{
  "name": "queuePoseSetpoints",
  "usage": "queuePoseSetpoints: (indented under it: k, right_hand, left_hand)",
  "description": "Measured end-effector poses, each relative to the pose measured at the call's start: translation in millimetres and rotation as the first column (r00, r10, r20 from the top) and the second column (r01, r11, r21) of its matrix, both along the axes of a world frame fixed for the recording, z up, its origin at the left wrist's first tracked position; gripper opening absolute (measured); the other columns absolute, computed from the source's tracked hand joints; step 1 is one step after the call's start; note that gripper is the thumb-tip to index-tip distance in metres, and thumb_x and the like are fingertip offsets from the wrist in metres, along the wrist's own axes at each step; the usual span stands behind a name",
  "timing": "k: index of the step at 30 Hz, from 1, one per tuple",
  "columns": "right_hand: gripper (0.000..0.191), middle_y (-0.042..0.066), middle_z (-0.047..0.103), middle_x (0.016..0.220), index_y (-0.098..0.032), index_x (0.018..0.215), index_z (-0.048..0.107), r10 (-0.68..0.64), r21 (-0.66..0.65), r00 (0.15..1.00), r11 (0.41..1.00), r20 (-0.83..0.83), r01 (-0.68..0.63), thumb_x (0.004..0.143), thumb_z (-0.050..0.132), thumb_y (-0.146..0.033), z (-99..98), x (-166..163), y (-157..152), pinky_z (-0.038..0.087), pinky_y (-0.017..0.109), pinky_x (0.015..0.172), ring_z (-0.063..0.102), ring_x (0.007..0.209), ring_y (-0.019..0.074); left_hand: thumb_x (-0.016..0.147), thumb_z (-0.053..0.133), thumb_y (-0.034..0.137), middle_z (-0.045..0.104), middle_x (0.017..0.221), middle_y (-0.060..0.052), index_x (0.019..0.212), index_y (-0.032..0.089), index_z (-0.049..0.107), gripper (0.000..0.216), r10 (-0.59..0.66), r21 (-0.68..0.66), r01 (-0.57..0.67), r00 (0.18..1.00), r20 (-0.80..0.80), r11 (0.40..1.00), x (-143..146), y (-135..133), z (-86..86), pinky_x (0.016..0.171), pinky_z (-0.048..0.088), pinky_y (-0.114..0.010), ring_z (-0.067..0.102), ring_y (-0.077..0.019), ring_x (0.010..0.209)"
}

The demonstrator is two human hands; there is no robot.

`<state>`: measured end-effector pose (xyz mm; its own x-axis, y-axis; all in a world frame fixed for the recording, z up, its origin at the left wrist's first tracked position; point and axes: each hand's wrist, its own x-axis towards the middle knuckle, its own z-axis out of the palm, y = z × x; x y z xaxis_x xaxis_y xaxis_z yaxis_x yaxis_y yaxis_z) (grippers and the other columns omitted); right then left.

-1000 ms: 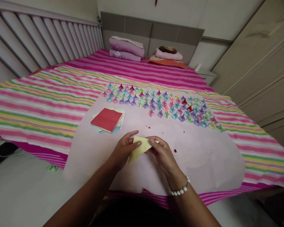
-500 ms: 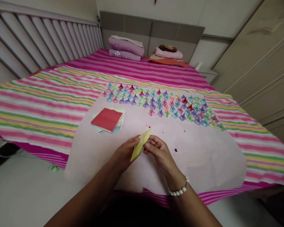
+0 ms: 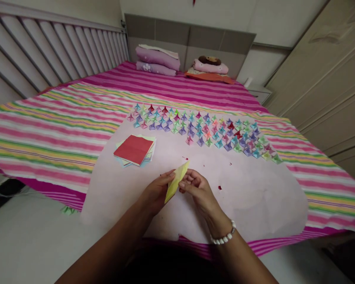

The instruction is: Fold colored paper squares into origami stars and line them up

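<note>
A folded piece of yellow origami paper is held up between my two hands, tilted above the white sheet. My left hand is closed on its left side, the thumb lying on the paper's face. At the right edge, my right hand pinches the paper with thumb and fingers; its other fingers curl behind and are partly hidden. Beyond the left hand lies a stack of coloured square paper, a red sheet on top.
Rows of small folded paper pieces in many colours stand across the far part of the white sheet. Small red scraps, one a dark red bit, lie nearby. A striped bedspread surrounds the sheet. Folded bedding sits by the headboard.
The yellow paper has turned slightly, and its lower tip has shifted a little right. My right thumb has moved slightly left onto the paper's edge.
</note>
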<state>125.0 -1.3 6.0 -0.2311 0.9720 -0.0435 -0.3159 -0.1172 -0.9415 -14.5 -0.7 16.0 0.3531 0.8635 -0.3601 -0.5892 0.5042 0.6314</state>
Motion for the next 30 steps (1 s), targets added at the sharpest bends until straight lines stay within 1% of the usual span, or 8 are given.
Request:
queuePoseSetpoints:
  k: [3,6,13,18,21,25,27,30]
  right_hand:
    - [0.034,0.0,0.065,0.079,-0.021,0.098,0.065,0.003,0.017,1.0,1.0,-0.01,-0.002,0.066,0.075,-0.026,-0.7,-0.4,0.7,0.044,0.026,0.058,0.053,0.058,0.0111]
    - [0.043,-0.001,0.062,0.085,-0.024,0.108,0.061,-0.029,0.047,0.999,0.998,-0.019,0.03,0.067,0.073,-0.024,-1.3,-2.1,0.6,0.045,0.028,0.06,0.054,0.06,0.0108]
    - [0.068,-0.001,0.057,0.092,-0.029,0.127,0.047,-0.172,0.132,0.981,0.978,0.093,0.159,0.064,0.072,-0.02,-0.4,-9.0,-1.7,0.043,0.025,0.059,0.051,0.061,0.0091]
    - [0.053,0.0,0.06,0.083,-0.026,0.115,0.053,-0.187,0.088,0.979,0.98,0.083,0.18,0.065,0.068,-0.022,-1.2,-10.8,-0.1,0.045,0.027,0.059,0.055,0.067,0.0144]
    - [0.039,-0.001,0.059,0.075,-0.024,0.105,0.057,-0.219,0.109,0.968,0.972,0.122,0.206,0.068,0.066,-0.022,-2.9,-9.9,0.7,0.044,0.026,0.057,0.054,0.065,0.0146]
    - [0.037,-0.001,0.059,0.074,-0.022,0.109,0.058,-0.323,0.223,0.903,0.938,0.283,0.265,0.072,0.062,-0.021,-6.8,-8.1,0.2,0.043,0.026,0.056,0.051,0.06,0.0132]
    - [0.037,0.0,0.061,0.078,-0.022,0.111,0.059,-0.386,0.301,0.844,0.91,0.372,0.284,0.074,0.06,-0.02,-8.3,-7.5,-0.5,0.044,0.027,0.057,0.051,0.061,0.0136]
    - [0.036,0.001,0.061,0.08,-0.022,0.11,0.061,-0.469,0.424,0.757,0.862,0.456,0.279,0.075,0.058,-0.019,-9.1,-7.3,-1.5,0.045,0.029,0.06,0.052,0.063,0.0146]
  left_hand:
    - [0.07,0.072,0.025,0.071,0.081,-0.006,0.088,0.015,0.069,0.021,0.019,0.027,-0.019,1.0,-0.012,0.999,0.7,0.7,-2.1,0.062,0.046,-0.027,0.061,-0.0151,0.065]
    - [0.071,0.072,0.026,0.072,0.086,-0.008,0.094,0.014,0.067,0.027,0.045,0.086,-0.046,0.999,0.005,0.995,2.2,1.4,-5.7,0.068,0.048,-0.029,0.065,-0.0189,0.075]
    - [0.064,0.078,0.025,0.071,0.08,-0.003,0.098,0.014,0.061,0.04,0.255,0.07,-0.248,0.961,-0.105,0.966,6.1,-0.7,-11.7,0.069,0.047,-0.026,0.064,-0.0136,0.07]
    - [0.061,0.08,0.032,0.069,0.083,-0.004,0.101,0.013,0.061,0.048,0.261,0.119,-0.241,0.942,-0.209,0.963,10.9,-4.5,-10.3,0.069,0.046,-0.027,0.063,-0.0152,0.072]
    - [0.063,0.079,0.033,0.066,0.084,-0.003,0.111,0.013,0.06,0.056,0.301,0.167,-0.256,0.886,-0.353,0.952,12.5,-4.9,-12.0,0.069,0.046,-0.026,0.061,-0.0141,0.073]
    - [0.067,0.076,0.031,0.062,0.091,-0.004,0.117,0.014,0.061,0.054,0.338,0.247,-0.238,0.768,-0.544,0.939,12.9,-4.8,-15.3,0.065,0.046,-0.024,0.057,-0.0114,0.069]
    - [0.07,0.073,0.031,0.062,0.1,-0.006,0.12,0.015,0.06,0.054,0.312,0.256,-0.197,0.758,-0.573,0.947,13.2,-5.5,-15.6,0.064,0.048,-0.025,0.059,-0.0128,0.072]
    - [0.075,0.069,0.031,0.058,0.124,-0.012,0.123,0.017,0.058,0.051,0.291,0.283,-0.15,0.771,-0.567,0.947,13.4,-7.8,-14.3,0.077,0.05,-0.03,0.062,-0.0206,0.095]
